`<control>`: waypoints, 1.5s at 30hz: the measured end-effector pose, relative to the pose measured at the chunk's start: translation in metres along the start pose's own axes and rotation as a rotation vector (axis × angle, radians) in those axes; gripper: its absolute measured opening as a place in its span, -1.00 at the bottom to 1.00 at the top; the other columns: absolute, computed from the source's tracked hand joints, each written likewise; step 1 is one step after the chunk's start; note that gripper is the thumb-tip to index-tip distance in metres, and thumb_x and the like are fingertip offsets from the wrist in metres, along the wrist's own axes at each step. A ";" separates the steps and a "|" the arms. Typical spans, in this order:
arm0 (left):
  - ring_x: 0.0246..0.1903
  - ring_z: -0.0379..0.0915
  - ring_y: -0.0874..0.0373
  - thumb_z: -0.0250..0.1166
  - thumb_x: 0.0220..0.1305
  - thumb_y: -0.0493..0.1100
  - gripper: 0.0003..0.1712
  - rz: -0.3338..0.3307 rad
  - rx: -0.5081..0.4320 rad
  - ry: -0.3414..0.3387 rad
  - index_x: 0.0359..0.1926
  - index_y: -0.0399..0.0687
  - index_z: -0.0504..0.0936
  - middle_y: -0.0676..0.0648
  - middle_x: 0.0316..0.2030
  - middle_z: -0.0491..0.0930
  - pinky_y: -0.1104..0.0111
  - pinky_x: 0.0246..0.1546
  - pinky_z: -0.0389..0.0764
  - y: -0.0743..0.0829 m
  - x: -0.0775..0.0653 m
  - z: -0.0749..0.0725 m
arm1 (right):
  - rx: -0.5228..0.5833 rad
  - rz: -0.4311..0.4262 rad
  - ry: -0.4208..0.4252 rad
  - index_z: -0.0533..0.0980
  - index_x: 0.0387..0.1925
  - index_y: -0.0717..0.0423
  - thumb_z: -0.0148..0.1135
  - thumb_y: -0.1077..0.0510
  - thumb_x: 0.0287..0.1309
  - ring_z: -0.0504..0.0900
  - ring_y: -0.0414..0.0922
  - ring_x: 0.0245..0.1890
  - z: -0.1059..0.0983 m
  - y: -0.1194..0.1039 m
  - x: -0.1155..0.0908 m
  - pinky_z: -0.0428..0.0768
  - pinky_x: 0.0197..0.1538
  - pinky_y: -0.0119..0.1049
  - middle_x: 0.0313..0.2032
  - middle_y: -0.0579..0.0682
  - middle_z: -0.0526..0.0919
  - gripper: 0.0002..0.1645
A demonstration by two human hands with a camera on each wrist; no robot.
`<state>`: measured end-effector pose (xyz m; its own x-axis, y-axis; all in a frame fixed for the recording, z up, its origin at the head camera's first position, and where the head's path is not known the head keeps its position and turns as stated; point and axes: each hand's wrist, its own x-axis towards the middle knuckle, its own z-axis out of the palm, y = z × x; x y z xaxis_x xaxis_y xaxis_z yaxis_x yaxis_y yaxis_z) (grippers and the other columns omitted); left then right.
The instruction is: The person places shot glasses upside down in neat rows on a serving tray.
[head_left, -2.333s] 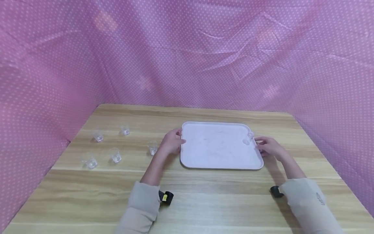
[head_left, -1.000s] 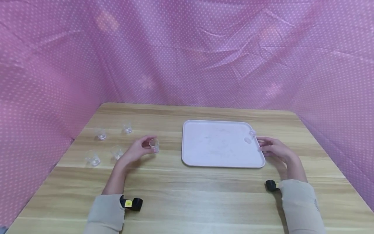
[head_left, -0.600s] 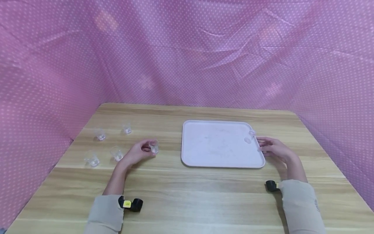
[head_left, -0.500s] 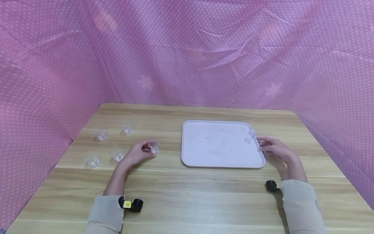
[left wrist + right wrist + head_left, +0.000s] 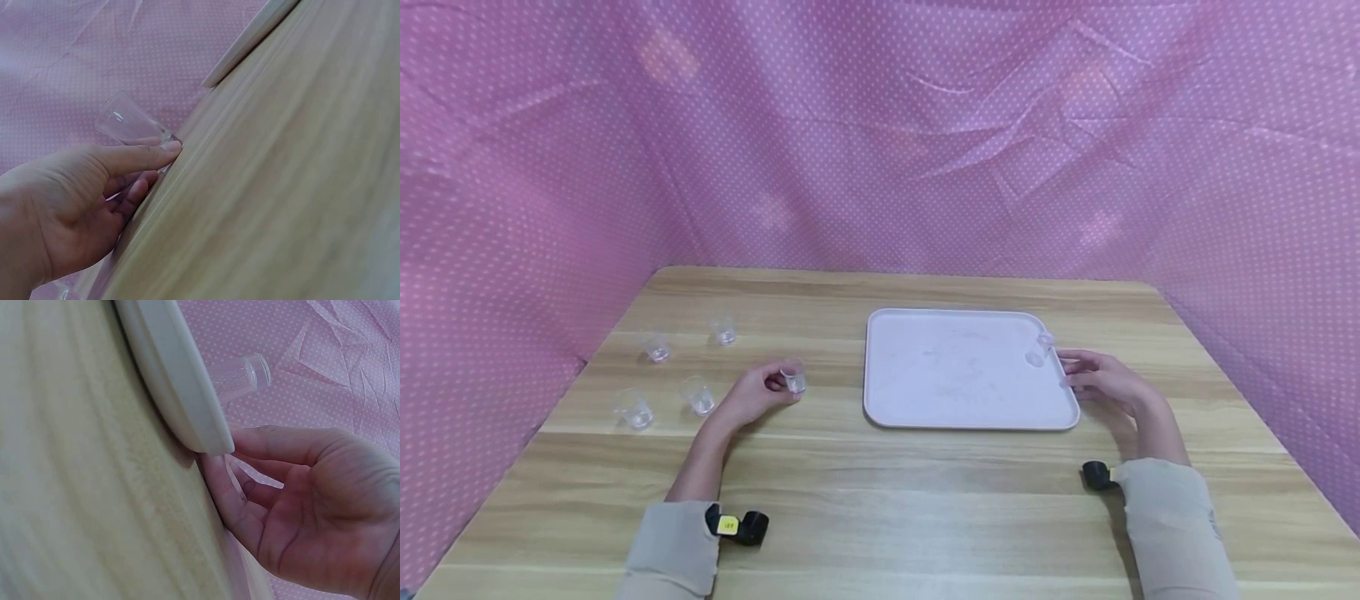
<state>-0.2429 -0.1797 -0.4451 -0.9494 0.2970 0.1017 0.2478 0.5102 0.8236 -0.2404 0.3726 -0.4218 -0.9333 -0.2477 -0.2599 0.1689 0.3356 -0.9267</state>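
I had the left hand (image 5: 752,397) pinching a small glass (image 5: 794,379), which sat right at the fingertips, much nearer that hand than the other. The glass pointed mouth up, its long axis roughly upright; whether its base touched the table (image 5: 925,508) I couldn't tell. Well apart to its right lay the tray (image 5: 955,375), its rim pinched by my right hand (image 5: 1107,383).

Tray (image 5: 955,383) on the table (image 5: 925,508), five cups (image 5: 702,403) to its left, another cup (image 5: 1038,353) inside its right rim.
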 end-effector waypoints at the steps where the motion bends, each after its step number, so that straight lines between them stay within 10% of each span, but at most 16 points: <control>1: -0.33 0.45 0.05 0.38 -0.01 -0.35 -0.55 0.000 0.003 -0.002 -0.05 -0.40 0.52 -0.16 -0.34 0.55 0.39 -0.31 0.50 0.000 0.000 0.000 | -0.003 -0.001 -0.002 -0.01 0.31 0.43 0.11 0.38 0.13 0.49 -0.22 -0.19 0.000 0.000 0.000 0.53 -0.06 -0.23 0.01 0.31 0.29 -0.23; 27: -0.29 0.46 0.05 0.38 -0.01 -0.31 -0.51 -0.039 0.031 -0.006 0.01 -0.31 0.53 -0.10 -0.32 0.56 0.24 -0.22 0.51 0.021 0.000 0.011 | 0.002 -0.021 -0.013 -0.01 0.29 0.46 0.09 0.39 0.13 0.47 -0.22 -0.17 0.002 0.003 -0.006 0.53 -0.07 -0.24 -0.01 0.31 0.32 -0.25; 40: -0.22 0.40 0.01 0.32 0.04 -0.30 -0.62 -0.119 -0.144 -0.045 -0.05 -0.16 0.54 -0.12 -0.24 0.49 0.21 -0.13 0.45 0.061 0.029 0.021 | -0.002 -0.030 -0.007 0.00 0.30 0.45 0.09 0.38 0.14 0.47 -0.23 -0.16 0.003 0.001 -0.005 0.52 -0.05 -0.24 0.02 0.33 0.31 -0.25; 45: -0.27 0.40 0.01 0.29 0.05 -0.35 -0.70 -0.055 -0.128 -0.062 -0.13 -0.25 0.54 -0.16 -0.28 0.49 0.22 -0.20 0.49 0.075 0.046 0.028 | -0.001 -0.037 -0.002 0.00 0.30 0.45 0.08 0.39 0.14 0.47 -0.23 -0.16 0.003 0.000 -0.003 0.52 -0.05 -0.24 0.02 0.33 0.31 -0.26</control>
<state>-0.2632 -0.1057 -0.3943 -0.9462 0.3227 0.0236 0.1658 0.4210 0.8918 -0.2363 0.3704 -0.4220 -0.9383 -0.2620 -0.2258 0.1338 0.3268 -0.9356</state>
